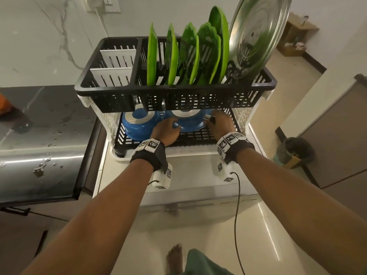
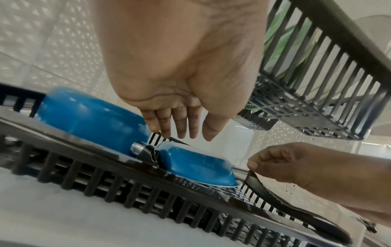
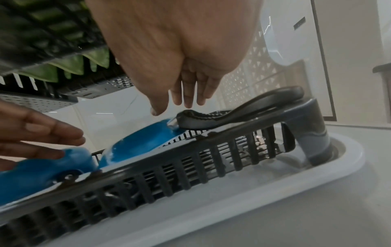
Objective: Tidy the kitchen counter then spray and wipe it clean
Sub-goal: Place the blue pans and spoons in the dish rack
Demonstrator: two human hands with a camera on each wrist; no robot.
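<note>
Both hands reach under the upper tier of the two-tier black and white plastic dish rack [image 1: 123, 90], into its lower black slatted shelf [image 1: 198, 136]. Two blue-bottomed pans lie upside down on that shelf: the larger blue pan [image 1: 137, 124] toward the rack's left end, the smaller blue pan [image 1: 188, 121] nearer its middle, its curved black handle [image 3: 243, 108] running out over the shelf's right front corner.

The left hand [image 1: 166, 129] hovers just over the gap between the two pans with fingers straight and loosely spread, gripping nothing; whether the fingertips touch the blue metal I cannot tell. The right hand [image 1: 220, 123] sits at the joint where the black handle meets the smaller pan. In the left wrist view its fingers look curled toward the metal neck of the handle, but in its own wrist view they hang nearly straight just above it, so a firm hold is not confirmed.

As a judgement, the tidying is well along: five green plastic plates [image 1: 184, 54] and a round steel lid [image 1: 256, 34] stand in the rack's upper tier, and the pans are being settled below. The dark grey kitchen counter [image 1: 45, 124], left of the rack, shows water drops, so spraying and wiping appear undone. No spray bottle or cloth is in view. An orange object [image 1: 5, 106] at the counter's far left edge is cut off and unidentifiable.
</note>
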